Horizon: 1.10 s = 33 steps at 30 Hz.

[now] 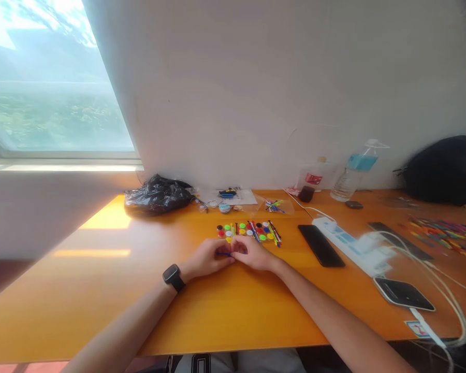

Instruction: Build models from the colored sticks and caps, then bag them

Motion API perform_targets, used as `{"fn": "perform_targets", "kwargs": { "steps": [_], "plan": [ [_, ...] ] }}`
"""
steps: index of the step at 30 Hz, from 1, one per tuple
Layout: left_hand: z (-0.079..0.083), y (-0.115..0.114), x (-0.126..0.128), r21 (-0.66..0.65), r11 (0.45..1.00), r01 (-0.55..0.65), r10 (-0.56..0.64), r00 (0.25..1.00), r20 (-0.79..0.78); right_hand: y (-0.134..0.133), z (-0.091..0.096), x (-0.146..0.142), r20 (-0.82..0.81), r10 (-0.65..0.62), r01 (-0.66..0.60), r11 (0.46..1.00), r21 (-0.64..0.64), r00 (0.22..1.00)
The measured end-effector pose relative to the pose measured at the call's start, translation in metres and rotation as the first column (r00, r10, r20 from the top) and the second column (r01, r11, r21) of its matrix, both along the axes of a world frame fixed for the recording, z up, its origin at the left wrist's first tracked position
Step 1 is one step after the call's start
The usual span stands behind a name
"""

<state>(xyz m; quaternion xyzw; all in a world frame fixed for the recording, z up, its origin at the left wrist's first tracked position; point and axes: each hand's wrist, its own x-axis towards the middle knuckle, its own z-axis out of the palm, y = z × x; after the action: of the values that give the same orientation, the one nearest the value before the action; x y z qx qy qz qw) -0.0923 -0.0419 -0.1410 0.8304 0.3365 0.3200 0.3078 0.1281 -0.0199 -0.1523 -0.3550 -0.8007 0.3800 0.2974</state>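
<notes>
My left hand (207, 257) and my right hand (253, 253) meet over the orange table (101, 269), fingers curled together. Between them they pinch a small blue stick (224, 254). A black watch (173, 277) sits on my left wrist. Just beyond the hands lies a cluster of small coloured round pieces and thin sticks (249, 231) in red, green, yellow, blue and black.
A black plastic bag (158, 194) lies at the back left near a paper with small parts (229, 196). A black phone (320, 245), a white power strip (349, 244) with cables, another phone (404, 293), a water bottle (353, 173) and a black bag (445, 168) are to the right.
</notes>
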Motion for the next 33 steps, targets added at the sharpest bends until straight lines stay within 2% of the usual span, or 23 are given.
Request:
{"fn": "perform_targets", "kwargs": {
  "steps": [7,33],
  "plan": [
    [-0.0025,0.001,-0.0002,0.003,1.0,-0.004,0.004,1.0,-0.028,-0.0027,0.0065,-0.0005,0.035,0.0,0.0,1.0,0.007,0.999],
    [0.0027,-0.0013,-0.001,-0.007,1.0,-0.002,0.001,0.999,-0.036,-0.0017,0.0045,0.0003,0.054,-0.004,0.004,1.0,0.015,0.999]
  ]
}}
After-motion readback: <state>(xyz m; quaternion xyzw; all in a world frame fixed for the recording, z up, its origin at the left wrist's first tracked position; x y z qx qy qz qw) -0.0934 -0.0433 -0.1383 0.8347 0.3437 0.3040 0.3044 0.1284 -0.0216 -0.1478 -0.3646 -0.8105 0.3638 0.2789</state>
